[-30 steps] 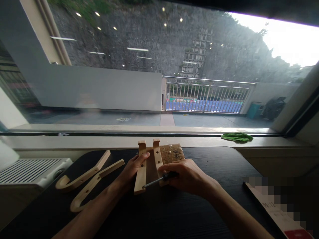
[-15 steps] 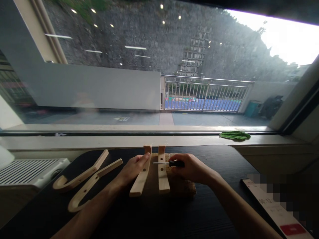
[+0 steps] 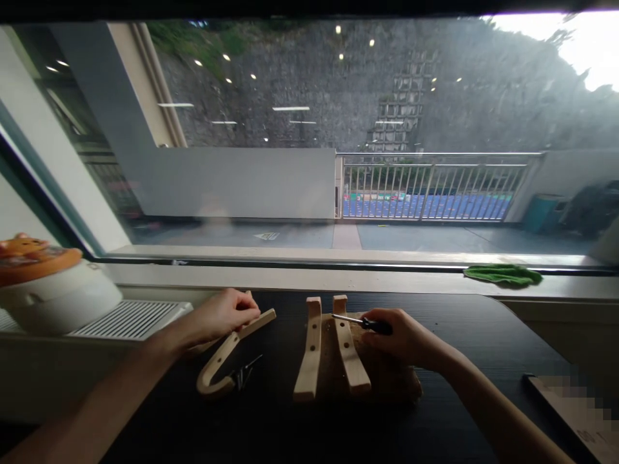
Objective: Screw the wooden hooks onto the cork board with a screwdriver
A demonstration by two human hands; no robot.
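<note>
My right hand (image 3: 401, 332) is closed around a black-handled screwdriver (image 3: 377, 327), its metal shaft pointing left over the upper end of one bent wooden piece (image 3: 345, 338). Beside that piece lies a second bent wooden piece (image 3: 314, 341), and both have two dark holes. They rest across a brown block (image 3: 391, 380). To the left, my left hand (image 3: 227, 316) pinches the end of a curved wooden hook, mostly hidden behind my hand and forearm. Another J-shaped wooden hook (image 3: 222, 357) lies just in front of it, with several screws (image 3: 245, 374) near its curved end.
The dark table (image 3: 271, 425) stands against a windowsill (image 3: 406, 280), where a green cloth (image 3: 503, 275) lies. At far left, a white pot with an orange top (image 3: 39, 258) sits by a white slatted unit (image 3: 130, 320). A timer board (image 3: 570, 412) is at right.
My left hand has let go of the left bent piece on the block and moved left to a curved hook. The right hand keeps the screwdriver. The view has shifted left.
</note>
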